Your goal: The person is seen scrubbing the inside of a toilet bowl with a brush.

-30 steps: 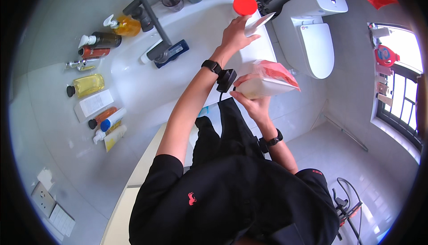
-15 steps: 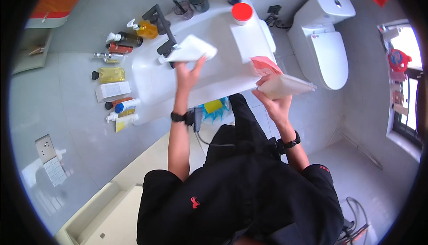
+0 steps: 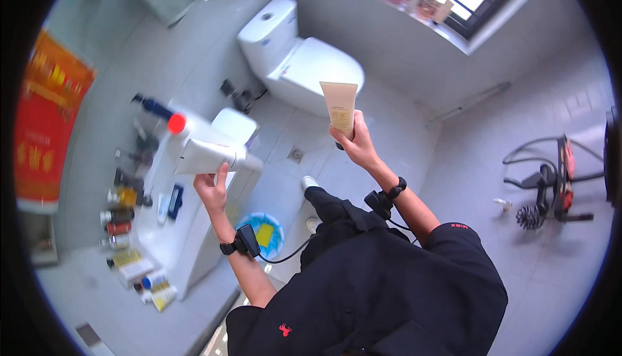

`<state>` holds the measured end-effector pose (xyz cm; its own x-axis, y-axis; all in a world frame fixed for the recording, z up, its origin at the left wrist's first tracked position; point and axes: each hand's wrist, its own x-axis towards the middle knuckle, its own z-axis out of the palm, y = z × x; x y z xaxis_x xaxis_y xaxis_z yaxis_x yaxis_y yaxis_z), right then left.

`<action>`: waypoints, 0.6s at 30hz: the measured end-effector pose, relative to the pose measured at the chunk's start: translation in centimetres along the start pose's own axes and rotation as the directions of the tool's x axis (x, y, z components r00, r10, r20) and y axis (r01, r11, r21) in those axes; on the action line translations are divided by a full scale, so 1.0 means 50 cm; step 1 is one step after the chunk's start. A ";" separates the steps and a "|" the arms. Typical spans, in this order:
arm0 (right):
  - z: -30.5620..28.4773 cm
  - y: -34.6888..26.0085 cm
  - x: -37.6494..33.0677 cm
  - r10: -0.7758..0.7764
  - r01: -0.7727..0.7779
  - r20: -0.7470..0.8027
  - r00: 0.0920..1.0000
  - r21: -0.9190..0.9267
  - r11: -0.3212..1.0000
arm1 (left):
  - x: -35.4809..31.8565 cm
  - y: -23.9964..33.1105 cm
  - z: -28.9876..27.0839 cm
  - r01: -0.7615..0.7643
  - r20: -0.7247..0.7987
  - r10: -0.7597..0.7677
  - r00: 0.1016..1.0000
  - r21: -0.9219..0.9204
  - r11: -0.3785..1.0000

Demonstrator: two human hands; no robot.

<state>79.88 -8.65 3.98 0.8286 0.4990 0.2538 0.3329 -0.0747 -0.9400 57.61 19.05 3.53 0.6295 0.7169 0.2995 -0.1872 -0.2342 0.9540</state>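
The left hand (image 3: 212,191) grips a white tube (image 3: 206,157). The right hand (image 3: 357,145) holds a tan tube (image 3: 339,106) up high, maybe to read it.

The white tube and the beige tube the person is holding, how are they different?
The white tube is in the left hand, lying sideways; the beige tube is in the right hand, standing upright. The white tube looks fatter, the beige tube flatter. The beige tube carries printed text; none shows on the white tube. Both are squeeze tubes held up in the air.
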 end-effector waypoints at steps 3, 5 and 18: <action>-0.153 0.063 0.022 0.001 -0.007 -0.146 0.989 -0.040 0.999 | 0.075 -0.045 0.169 -0.005 0.134 0.008 0.991 -0.026 1.000; -0.249 0.102 0.037 0.014 -0.029 -0.268 0.963 -0.053 0.998 | 0.116 -0.064 0.303 -0.003 0.196 0.023 0.980 -0.101 0.995; -0.880 0.309 0.190 0.005 -0.166 -0.673 0.740 -0.176 0.970 | 0.269 -0.074 1.299 0.060 0.784 -0.044 0.619 0.009 0.998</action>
<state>112.71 -43.03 1.91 0.9173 -0.2123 0.3368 0.2647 -0.3067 -0.9142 115.74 -13.07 3.17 0.9892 -0.0612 0.1331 -0.1427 -0.1964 0.9701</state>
